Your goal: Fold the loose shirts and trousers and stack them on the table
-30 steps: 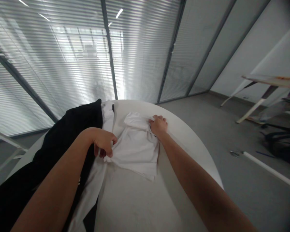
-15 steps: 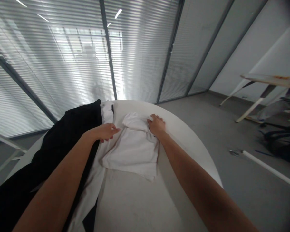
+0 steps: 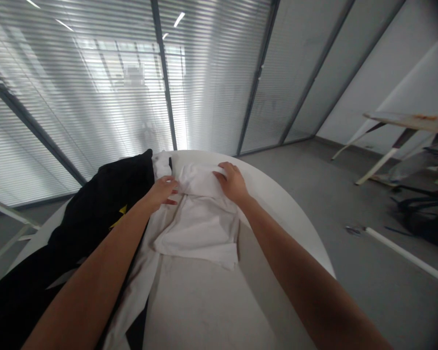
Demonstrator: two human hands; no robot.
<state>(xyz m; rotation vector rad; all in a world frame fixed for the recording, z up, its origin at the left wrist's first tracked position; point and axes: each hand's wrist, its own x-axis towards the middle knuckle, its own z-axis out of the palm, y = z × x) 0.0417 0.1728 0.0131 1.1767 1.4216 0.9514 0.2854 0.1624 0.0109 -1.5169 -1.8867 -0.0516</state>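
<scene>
On the round white table [image 3: 200, 301] lies a white garment [image 3: 200, 228], its far part turned over into a band. What kind of garment it is does not show. At the far left corner of that band is my left hand [image 3: 163, 191], thumb and fingers apart, touching the cloth's edge. My right hand [image 3: 233, 181] rests on the far right corner, its fingers bent and thumb held apart from them. Beside my left forearm, black clothing [image 3: 105, 189] with a small yellow mark is heaped, and a long white cloth [image 3: 138, 282] lies along it.
Glass partitions with blinds [image 3: 211, 73] stand behind the table. Off to the right is another table [image 3: 405, 121] with pale legs, and dark bags [image 3: 427, 214] lie on the floor. A white bar [image 3: 405, 255] crosses the floor at right.
Both hands have moved slightly away from me; the left has also opened its fingers. The garment's far band is flatter and wider, reaching farther left. A yellow mark shows on the black clothing.
</scene>
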